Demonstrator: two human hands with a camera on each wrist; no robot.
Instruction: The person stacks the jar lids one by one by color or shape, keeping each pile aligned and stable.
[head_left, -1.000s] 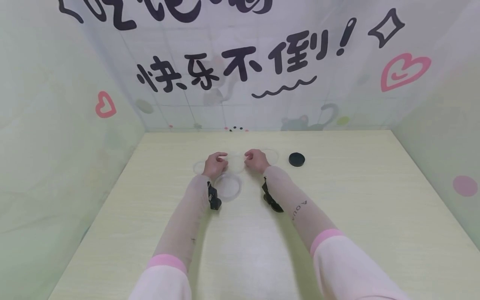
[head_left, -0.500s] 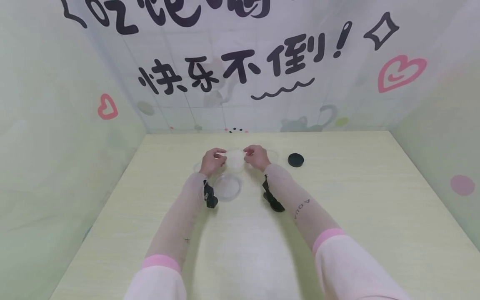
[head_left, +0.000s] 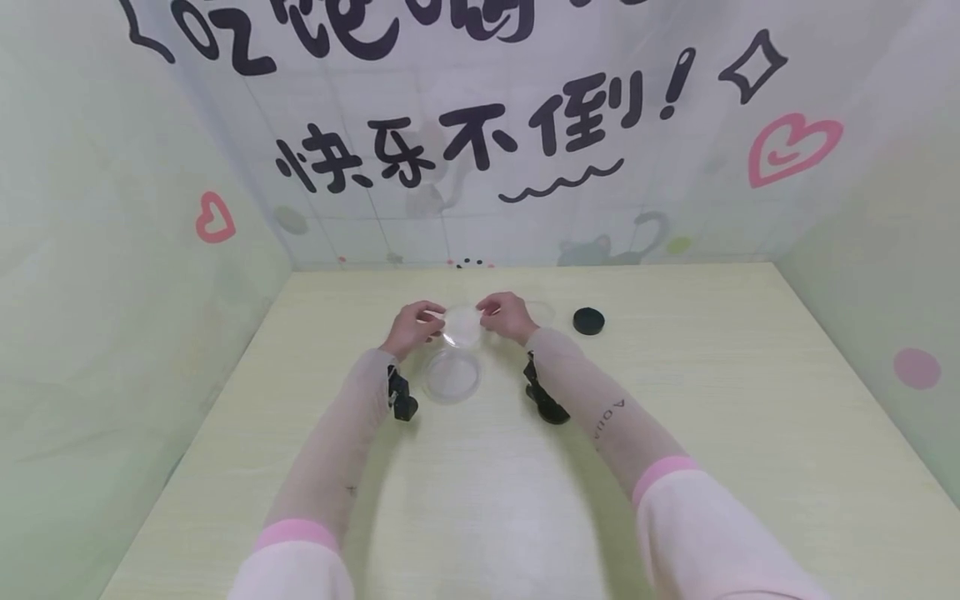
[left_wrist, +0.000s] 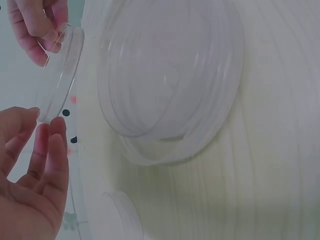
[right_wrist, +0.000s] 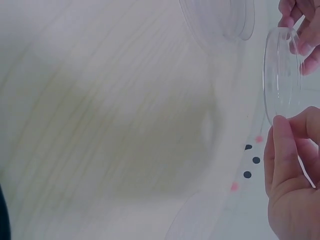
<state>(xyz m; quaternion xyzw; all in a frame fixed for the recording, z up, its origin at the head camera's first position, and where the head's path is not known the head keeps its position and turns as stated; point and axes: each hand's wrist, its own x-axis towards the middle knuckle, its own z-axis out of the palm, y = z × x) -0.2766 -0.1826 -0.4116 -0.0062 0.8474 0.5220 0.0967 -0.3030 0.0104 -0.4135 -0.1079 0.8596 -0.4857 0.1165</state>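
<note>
A clear, shallow round dish like a petri dish [head_left: 462,327] is held up between both hands, tilted. My left hand [head_left: 415,327] pinches its left edge with the thumb and fingertips, as the left wrist view shows at the rim [left_wrist: 70,75]. On the opposite edge, my right hand [head_left: 508,317] pinches the rim in the same way, seen in the right wrist view on the dish [right_wrist: 281,75]. Just nearer the person, larger clear round dishware [head_left: 452,377] rests on the table; its several rims overlap in the left wrist view [left_wrist: 170,80].
Behind the right hand lies another clear round piece [head_left: 540,313]. Farther right sits a black round lid-like disc [head_left: 588,321]. Another pale round edge [left_wrist: 120,220] shows low in the left wrist view. The table [head_left: 487,500] meets a printed cloth backdrop [head_left: 480,225].
The clear dish between the hands has come up and tilted, catching more light, and shifted slightly left. Both hands moved left with it, the left hand farther. The black disc stays put.
</note>
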